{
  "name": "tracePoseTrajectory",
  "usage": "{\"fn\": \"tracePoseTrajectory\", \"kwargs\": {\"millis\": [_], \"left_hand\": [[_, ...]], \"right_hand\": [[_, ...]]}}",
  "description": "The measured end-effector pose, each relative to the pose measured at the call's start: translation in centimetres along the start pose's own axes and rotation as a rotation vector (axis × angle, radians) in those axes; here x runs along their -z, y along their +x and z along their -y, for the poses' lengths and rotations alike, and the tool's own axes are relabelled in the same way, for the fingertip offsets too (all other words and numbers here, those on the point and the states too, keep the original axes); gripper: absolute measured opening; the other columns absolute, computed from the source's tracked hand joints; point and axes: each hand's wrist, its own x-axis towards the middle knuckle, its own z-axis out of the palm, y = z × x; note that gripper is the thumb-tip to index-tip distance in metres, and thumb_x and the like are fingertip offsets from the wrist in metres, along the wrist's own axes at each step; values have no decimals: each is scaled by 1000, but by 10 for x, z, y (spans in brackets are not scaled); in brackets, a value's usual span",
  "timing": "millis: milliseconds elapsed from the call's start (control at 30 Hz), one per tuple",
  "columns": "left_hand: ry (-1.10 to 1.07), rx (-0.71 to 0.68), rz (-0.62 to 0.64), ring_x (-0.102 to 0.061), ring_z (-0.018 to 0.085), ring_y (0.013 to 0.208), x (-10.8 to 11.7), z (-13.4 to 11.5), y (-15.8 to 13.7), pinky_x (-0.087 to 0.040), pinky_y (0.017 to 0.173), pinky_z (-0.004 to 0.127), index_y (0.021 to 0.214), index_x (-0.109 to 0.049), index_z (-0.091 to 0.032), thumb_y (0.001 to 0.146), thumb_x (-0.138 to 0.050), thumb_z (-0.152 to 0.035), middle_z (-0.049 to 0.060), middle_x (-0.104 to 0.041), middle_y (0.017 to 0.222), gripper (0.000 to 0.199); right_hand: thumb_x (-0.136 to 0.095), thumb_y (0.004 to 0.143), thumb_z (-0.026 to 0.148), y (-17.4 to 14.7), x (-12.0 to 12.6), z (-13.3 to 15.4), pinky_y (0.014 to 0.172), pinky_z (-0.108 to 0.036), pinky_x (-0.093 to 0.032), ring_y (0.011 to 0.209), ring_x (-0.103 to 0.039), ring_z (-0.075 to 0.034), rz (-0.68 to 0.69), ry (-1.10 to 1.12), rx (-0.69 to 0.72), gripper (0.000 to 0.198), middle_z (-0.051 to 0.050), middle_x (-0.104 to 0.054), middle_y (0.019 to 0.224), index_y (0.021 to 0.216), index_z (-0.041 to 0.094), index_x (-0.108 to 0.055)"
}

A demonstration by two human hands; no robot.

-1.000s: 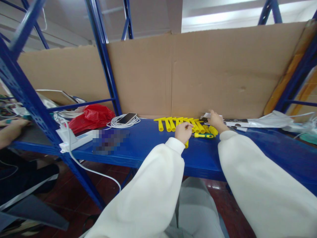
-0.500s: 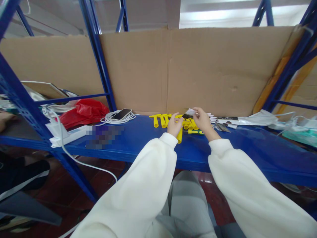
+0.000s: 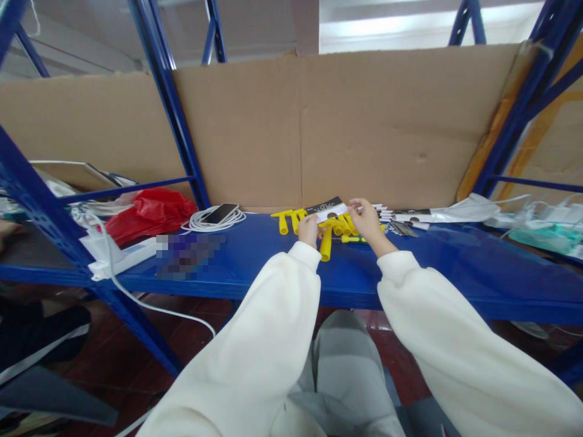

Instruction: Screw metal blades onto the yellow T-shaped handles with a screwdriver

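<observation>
My left hand (image 3: pixel 308 232) is closed on the left end of a flat black-and-white printed packet (image 3: pixel 325 213), which is tilted above the yellow pieces. At its right end is my right hand (image 3: pixel 367 221), thumb and fingers pinched at the edge; the exact contact is small in view. Below lie several yellow T-shaped handles (image 3: pixel 326 243), partly hidden by the packet and my hands. A yellow-and-green screwdriver-like tool (image 3: pixel 353 239) rests in front of my right hand.
More black-and-white packets (image 3: pixel 412 217) lie to the right on the blue shelf (image 3: pixel 273 267). Leftward are a phone (image 3: pixel 221 213) on a coiled white cable (image 3: pixel 209 228), a red plastic bag (image 3: pixel 159 212) and a white power strip (image 3: pixel 136 254). Cardboard (image 3: pixel 364 121) stands behind.
The packet has swung out flat between my hands, its printed face now showing. My left hand has moved slightly left and closed on its end. The view has shifted a little.
</observation>
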Motion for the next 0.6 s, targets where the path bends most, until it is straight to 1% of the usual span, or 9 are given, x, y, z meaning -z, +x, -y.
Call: {"fn": "tracePoseTrajectory", "kwargs": {"millis": [67,133,167,267,367,467,600], "left_hand": [[-55,29,-3,-61,13,51,0,0,0,-36,39,19,96,-66,-15,90,-50,-16,6,-70,79,18],[-103,48,-19,-57,12,46,0,0,0,-32,37,19,95,-65,-15,90,-49,-15,4,-66,73,16],[-123,56,-29,-55,11,45,0,0,1,-32,36,19,94,-64,-15,90,-48,-15,3,-64,70,16],[-152,77,-53,-52,11,42,0,0,3,-30,36,19,93,-63,-15,92,-47,-14,2,-62,66,16],[-135,71,-68,-51,11,40,1,-1,5,-29,36,19,95,-62,-15,94,-44,-14,2,-63,67,18],[-116,63,-74,-49,11,38,3,-3,6,-29,36,20,99,-61,-15,94,-42,-13,3,-64,66,20],[-133,59,-58,-47,11,36,3,-5,5,-27,34,19,97,-59,-14,94,-41,-11,1,-61,60,18]], "right_hand": [[-64,86,33,0,1,-1,72,-34,-56,79,-67,-21,68,98,-149,17,-9,-72,86,85,17,-68],[-71,81,40,-1,0,1,59,-28,-53,68,-63,-18,162,202,-254,24,-5,-67,71,73,18,-65],[-75,78,43,-2,0,3,55,-26,-50,65,-61,-17,186,246,-271,28,-3,-64,67,70,19,-64],[-86,66,45,-5,0,7,49,-20,-45,63,-58,-13,194,332,-244,35,-1,-64,66,66,19,-63],[-90,58,39,-6,0,6,45,-18,-42,59,-57,-11,258,377,-248,33,1,-65,66,68,19,-66],[-89,59,33,-7,-1,1,45,-18,-43,55,-57,-10,317,421,-271,28,2,-64,63,71,19,-68],[-87,63,31,-8,-1,0,44,-18,-43,54,-57,-10,309,430,-252,24,2,-64,63,70,18,-69]]}}
